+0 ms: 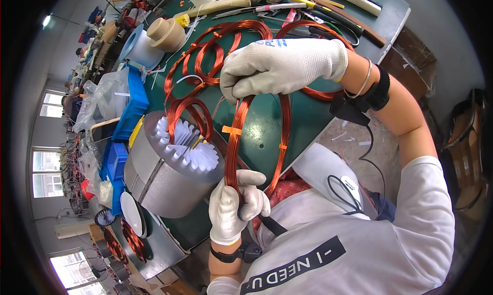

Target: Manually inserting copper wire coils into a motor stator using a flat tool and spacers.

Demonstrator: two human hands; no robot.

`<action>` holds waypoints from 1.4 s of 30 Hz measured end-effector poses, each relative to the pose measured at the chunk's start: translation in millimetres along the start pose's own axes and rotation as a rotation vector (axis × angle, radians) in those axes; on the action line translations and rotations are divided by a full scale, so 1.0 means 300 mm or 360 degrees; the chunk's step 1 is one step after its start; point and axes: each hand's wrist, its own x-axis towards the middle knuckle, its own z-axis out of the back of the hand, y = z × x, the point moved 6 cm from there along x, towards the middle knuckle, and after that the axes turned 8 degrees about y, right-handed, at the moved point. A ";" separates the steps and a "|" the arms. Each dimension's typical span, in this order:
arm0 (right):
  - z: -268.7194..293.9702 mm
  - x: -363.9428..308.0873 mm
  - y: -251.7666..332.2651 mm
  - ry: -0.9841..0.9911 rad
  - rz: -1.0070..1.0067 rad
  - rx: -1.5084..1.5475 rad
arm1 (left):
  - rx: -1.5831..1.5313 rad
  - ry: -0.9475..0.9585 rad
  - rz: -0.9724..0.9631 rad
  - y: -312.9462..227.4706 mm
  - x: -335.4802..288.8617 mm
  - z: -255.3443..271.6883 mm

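A long loop of copper wire coil (235, 143), bound with small orange tape tabs, stands between my gloved hands. My left hand (232, 208) wraps its fingers and thumb round the near end of the coil. My right hand (283, 68), bent over at the wrist, closes on the far end; part of its grip is hidden by the glove. Left of the coil lies a metal stator core (163, 179), its round face ringed with white slot liners (191, 151). Another copper coil (189, 112) runs into those slots, and more wire loops (210, 53) lie beyond.
Hammers, a wooden stick (354, 28), scissors and other tools lie along the table's far edge. Cream spools (166, 34) and blue bins (134, 102) stand left. A white disc (133, 215) and further copper coils (133, 240) are at lower left. Another person (119, 2) works far left.
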 end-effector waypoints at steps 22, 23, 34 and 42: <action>-0.014 -0.207 -0.094 -0.0975 -0.0309 -0.0031 | -0.0147 -0.0204 -0.0039 0.011 -0.030 0.015; -0.014 -0.240 -0.147 -0.1107 -0.0518 0.0167 | -0.0067 -0.0256 -0.0069 0.009 -0.034 0.022; -0.171 -0.229 -0.044 -0.1277 -0.0351 -0.0796 | -0.0216 -0.0260 -0.0056 0.023 -0.033 0.007; -0.213 -0.162 -0.100 -0.1240 -0.0687 -0.0765 | -0.0320 -0.0223 -0.0063 0.031 -0.022 -0.002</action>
